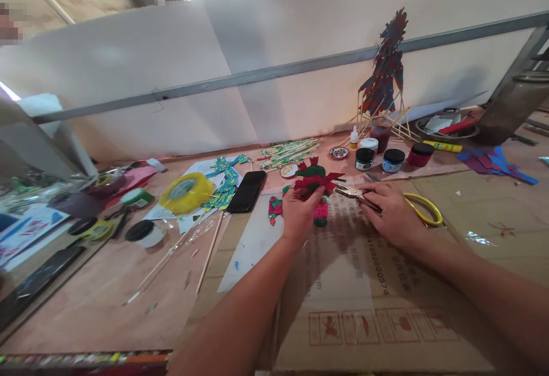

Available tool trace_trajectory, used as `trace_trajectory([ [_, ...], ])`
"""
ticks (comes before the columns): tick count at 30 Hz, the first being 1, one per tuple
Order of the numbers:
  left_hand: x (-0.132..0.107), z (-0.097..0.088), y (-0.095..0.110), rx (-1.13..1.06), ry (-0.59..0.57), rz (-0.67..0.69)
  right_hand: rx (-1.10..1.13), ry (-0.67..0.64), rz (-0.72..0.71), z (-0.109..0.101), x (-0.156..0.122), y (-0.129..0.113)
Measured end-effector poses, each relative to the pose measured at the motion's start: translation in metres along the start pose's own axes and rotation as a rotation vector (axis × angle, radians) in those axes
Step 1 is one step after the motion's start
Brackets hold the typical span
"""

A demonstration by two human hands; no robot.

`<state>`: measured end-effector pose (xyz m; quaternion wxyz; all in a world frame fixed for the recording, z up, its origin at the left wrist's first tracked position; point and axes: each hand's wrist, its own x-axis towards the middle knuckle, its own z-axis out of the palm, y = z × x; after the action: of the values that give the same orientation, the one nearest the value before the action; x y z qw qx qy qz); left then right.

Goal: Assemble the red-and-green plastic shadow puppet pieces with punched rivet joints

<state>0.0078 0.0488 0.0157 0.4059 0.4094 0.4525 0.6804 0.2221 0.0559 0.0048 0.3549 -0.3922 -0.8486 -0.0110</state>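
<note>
In my left hand [302,210] is a red and green painted cut-out [315,178] with jagged edges, pinched between thumb and fingers. My right hand [392,216] is closed around a metal hole punch [349,190]. The punch's jaws point left and lie at the right edge of the cut-out; I cannot tell whether they grip it. Below the left hand, more red and green painted pieces [319,213] lie on the cardboard [343,284], partly covered by the hand. A yellow loop handle [426,210] shows beside my right wrist.
Behind my hands stand paint jars [392,160], a glue bottle [354,138] and a spiky painted figure [384,72] on sticks. To the left lie a black phone [246,191], a yellow tape roll [186,192], a blue-yellow cut-out [225,184] and many thin sticks [289,153].
</note>
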Motion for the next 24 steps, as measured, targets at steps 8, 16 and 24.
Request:
trace_trajectory([
  [8,-0.0041,0.0017,0.0015,0.000,0.001,0.012,-0.017,-0.007,0.014,-0.0023,-0.0009,-0.0061],
  [16,-0.0043,0.0012,-0.0009,0.006,-0.012,0.001,-0.008,-0.014,0.034,-0.0050,0.0003,-0.0093],
  [24,-0.0068,0.0000,-0.0039,0.150,0.005,0.136,0.049,-0.025,0.032,0.0018,-0.0014,-0.0032],
])
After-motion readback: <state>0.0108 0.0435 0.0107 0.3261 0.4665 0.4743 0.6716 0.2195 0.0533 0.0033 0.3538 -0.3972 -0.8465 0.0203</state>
